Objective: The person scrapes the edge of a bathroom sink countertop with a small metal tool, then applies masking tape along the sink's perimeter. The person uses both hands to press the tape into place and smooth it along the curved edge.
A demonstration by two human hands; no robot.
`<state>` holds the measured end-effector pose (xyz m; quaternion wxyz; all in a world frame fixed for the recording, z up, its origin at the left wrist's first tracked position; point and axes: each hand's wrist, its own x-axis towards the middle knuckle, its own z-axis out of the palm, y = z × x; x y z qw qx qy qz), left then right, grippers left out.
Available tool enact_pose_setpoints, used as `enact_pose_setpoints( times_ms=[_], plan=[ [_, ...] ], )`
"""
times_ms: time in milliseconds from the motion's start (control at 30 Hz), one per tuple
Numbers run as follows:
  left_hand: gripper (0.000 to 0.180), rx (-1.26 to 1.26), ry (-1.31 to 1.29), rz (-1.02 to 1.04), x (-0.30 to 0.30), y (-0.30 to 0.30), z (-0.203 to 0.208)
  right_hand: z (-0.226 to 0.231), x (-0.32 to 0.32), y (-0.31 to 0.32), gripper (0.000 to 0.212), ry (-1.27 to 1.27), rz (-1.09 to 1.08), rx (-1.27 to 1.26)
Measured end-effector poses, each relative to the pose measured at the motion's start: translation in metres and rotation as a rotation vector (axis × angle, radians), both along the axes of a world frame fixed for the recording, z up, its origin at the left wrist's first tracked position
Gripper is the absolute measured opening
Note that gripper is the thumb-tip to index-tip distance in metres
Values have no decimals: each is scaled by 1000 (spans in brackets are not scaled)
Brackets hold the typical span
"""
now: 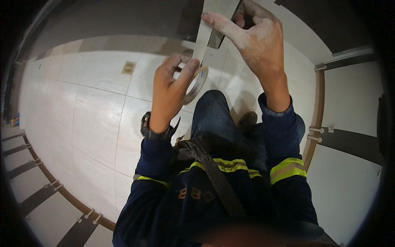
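My left hand (169,82) is closed around a roll of tape (197,85), the ring hanging below the fingers. From the roll a pale strip of tape (200,46) runs up, pulled straight, to my right hand (261,43). The right thumb presses on that strip, while the other fingers curl behind a narrow dark-edged piece (215,39), partly hidden. Whitish dust covers the right thumb and back of the hand. I cannot tell what the upper end of the strip is fixed to.
A dark surface (123,18) spans the top left. Below is a pale tiled floor (96,107) with a small drain grate (128,67). White cabinet doors with dark bands and handles (316,134) line the right; similar fronts (45,206) curve along the lower left.
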<state>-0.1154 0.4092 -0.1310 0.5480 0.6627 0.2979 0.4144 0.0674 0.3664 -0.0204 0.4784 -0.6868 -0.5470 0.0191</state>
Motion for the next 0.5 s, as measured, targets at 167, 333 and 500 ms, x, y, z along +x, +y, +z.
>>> enact_pose_setpoints(
  times_ms=[167, 333, 500],
  plan=[
    [22, -91, -52, -67, 22, 13, -5, 3, -5, -1, 55, -118, 1, 42],
    [23, -5, -88, -22, 28, 18, -14, 3, -2, 1, 55, -12, -12, -21],
    [22, -21, -137, -7, 32, 16, -19, 1, 0, 1, 56, -61, -8, 16]
  ],
)
